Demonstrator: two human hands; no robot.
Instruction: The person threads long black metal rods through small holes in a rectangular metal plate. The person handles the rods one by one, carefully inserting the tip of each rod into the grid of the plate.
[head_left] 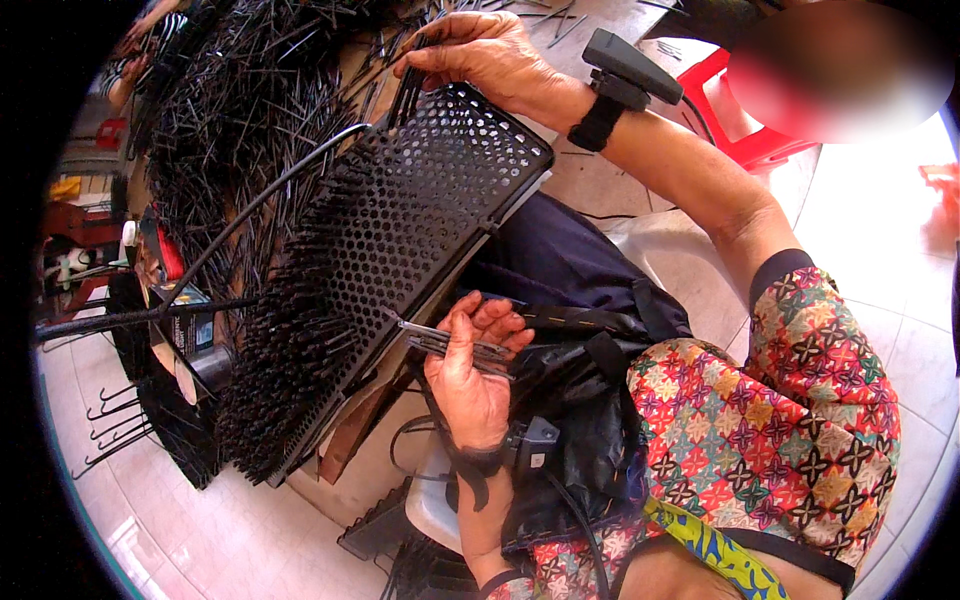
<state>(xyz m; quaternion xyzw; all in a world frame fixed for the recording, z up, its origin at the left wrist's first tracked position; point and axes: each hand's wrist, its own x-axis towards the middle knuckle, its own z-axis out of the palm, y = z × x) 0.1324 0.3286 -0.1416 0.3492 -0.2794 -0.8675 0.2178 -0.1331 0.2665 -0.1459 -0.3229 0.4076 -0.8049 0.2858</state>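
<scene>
A black perforated tray [390, 220] lies tilted across the middle, its lower left half packed with thin black sticks [290, 350] standing in the holes. Over the tray's far end my right hand [480, 62] pinches a few thin black sticks [405, 97] between thumb and fingertips. By the tray's near edge is my left hand [470, 370], palm up. Its thumb presses a small bundle of thin greyish rods [455, 345] against the fingers; one rod tip points toward the tray.
A large heap of loose black sticks [240, 110] covers the surface beyond the tray. A bent black metal rod [260, 200] arches over at left, near several hooks [115, 425]. A red stool [720, 110] stands at upper right, beside another person.
</scene>
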